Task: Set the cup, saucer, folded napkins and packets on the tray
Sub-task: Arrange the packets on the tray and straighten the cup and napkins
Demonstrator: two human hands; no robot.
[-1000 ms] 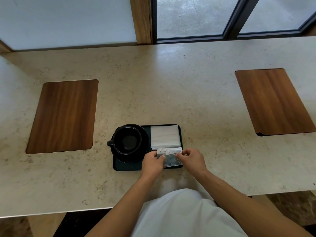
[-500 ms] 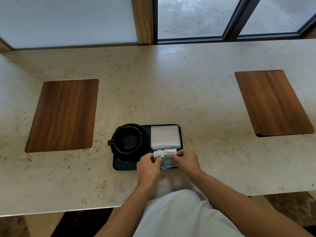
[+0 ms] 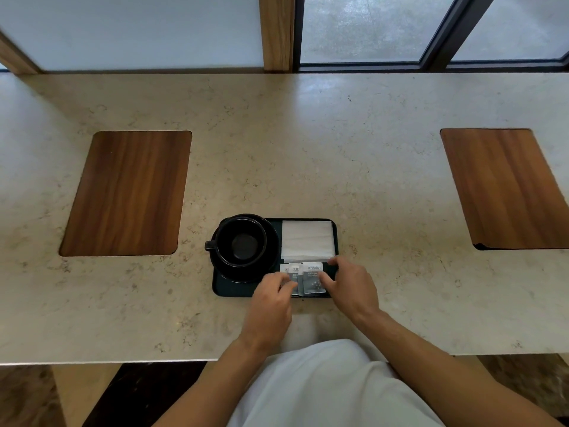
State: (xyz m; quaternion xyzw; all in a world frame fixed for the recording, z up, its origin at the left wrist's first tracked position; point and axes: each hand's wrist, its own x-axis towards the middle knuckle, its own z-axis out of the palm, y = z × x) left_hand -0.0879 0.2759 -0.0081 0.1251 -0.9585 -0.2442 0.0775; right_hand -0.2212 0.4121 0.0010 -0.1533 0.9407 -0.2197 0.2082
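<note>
A dark tray [image 3: 229, 290] lies near the table's front edge. On its left half stands a black cup [image 3: 241, 243] on a black saucer [image 3: 272, 241], handle pointing left. A folded white napkin stack [image 3: 308, 240] fills the tray's far right part. Several small grey-and-white packets [image 3: 312, 277] lie fanned out on the near right part. My left hand [image 3: 271, 300] holds the left packets with curled fingertips. My right hand [image 3: 352, 286] has its thumb on the right packet and its fingers at that packet's right edge.
The beige stone table [image 3: 308, 149] has two inset wooden panels, one at the left [image 3: 126, 192] and one at the right [image 3: 505, 188]. A window frame and a wooden post [image 3: 277, 32] run along the far edge. My white-clothed lap is below the table's front edge.
The packets came down from a bunched stack between both hands and now lie spread flat on the tray. Both hands shifted slightly nearer and apart.
</note>
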